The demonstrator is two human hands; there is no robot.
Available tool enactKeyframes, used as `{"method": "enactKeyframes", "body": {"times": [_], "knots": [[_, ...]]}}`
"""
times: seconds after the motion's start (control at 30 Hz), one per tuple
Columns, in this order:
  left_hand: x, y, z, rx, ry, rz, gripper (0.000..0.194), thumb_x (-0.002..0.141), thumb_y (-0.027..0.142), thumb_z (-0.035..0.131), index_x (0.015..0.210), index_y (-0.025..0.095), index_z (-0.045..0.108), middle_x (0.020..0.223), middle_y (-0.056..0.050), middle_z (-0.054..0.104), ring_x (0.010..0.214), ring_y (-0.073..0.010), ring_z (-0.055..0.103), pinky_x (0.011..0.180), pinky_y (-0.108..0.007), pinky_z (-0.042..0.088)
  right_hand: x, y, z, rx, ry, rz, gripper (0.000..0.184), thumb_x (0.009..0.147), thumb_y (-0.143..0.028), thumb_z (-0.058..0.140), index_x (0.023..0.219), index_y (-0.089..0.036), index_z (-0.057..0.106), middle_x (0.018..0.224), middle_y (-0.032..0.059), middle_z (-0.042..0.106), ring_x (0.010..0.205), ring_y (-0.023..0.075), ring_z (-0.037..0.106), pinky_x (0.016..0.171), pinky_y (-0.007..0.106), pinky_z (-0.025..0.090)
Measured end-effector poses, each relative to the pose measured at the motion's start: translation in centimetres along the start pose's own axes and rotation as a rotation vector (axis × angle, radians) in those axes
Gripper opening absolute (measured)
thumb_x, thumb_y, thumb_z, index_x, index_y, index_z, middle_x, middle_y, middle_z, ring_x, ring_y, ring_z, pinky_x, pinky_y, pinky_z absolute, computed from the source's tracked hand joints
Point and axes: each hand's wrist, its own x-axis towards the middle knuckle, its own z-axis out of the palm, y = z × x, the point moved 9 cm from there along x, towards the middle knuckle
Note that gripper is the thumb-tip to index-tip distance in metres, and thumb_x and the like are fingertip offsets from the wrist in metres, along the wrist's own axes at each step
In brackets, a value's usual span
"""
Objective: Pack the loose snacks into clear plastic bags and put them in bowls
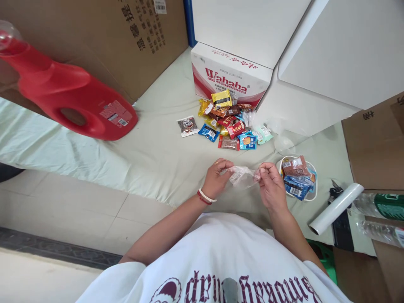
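Between my hands stretches a clear plastic bag (243, 176), thin and crumpled. My left hand (218, 176), with two bracelets on its wrist, pinches one side of it. The opposite side is pinched by my right hand (272, 185). Whether anything lies inside the bag I cannot tell. Beyond my hands sits a pile of wrapped snacks (227, 120) in yellow, red, blue and brown packets. Just right of my right hand stands a small white basket (313, 198) holding several snack packets (296, 176).
A Wahaba-style printed carton (232, 80) backs the snack pile, with white boxes (341, 54) beside it. On the left stands a big red jug (78, 101). At right lie a white roll (336, 208), dark scissors-like handles (335, 189) and plastic bottles (385, 206).
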Motion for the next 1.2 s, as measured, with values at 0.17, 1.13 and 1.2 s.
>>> {"method": "enactKeyframes", "body": {"times": [0.17, 1.13, 1.2], "knots": [[-0.4, -0.3, 0.7, -0.053, 0.034, -0.115, 0.034, 0.093, 0.052, 0.059, 0.08, 0.02, 0.059, 0.068, 0.003, 0.055, 0.063, -0.0124, 0.051, 0.063, -0.025, 0.042, 0.8, -1.2, -2.4, -0.21, 0.144, -0.169, 0.032, 0.095, -0.051, 0.062, 0.117, -0.027, 0.06, 0.089, -0.0003, 0.06, 0.08, 0.0155, 0.057, 0.076, 0.029, 0.049], [-5.6, -6.1, 0.4, -0.25, -0.107, -0.447, 0.095, 0.057, 0.056, 0.092, 0.133, 0.018, 0.049, 0.138, -0.022, 0.055, 0.124, -0.0321, 0.059, 0.084, -0.042, 0.059, 0.8, 7.3, 1.5, 0.176, 0.197, 0.328, 0.036, 0.07, -0.044, 0.083, 0.085, -0.023, 0.058, 0.06, -0.0099, 0.045, 0.045, 0.0058, 0.031, 0.038, 0.019, 0.021], [-5.5, -5.2, 0.4, -0.117, -0.07, -0.332, 0.093, 0.06, 0.052, 0.092, 0.136, 0.02, 0.049, 0.141, -0.02, 0.051, 0.127, -0.0319, 0.056, 0.087, -0.042, 0.059, 0.3, 7.4, 1.8, 0.148, 0.209, 0.269, 0.032, 0.068, -0.04, 0.081, 0.078, -0.023, 0.057, 0.06, -0.0091, 0.046, 0.048, 0.0071, 0.034, 0.042, 0.021, 0.026]]}}
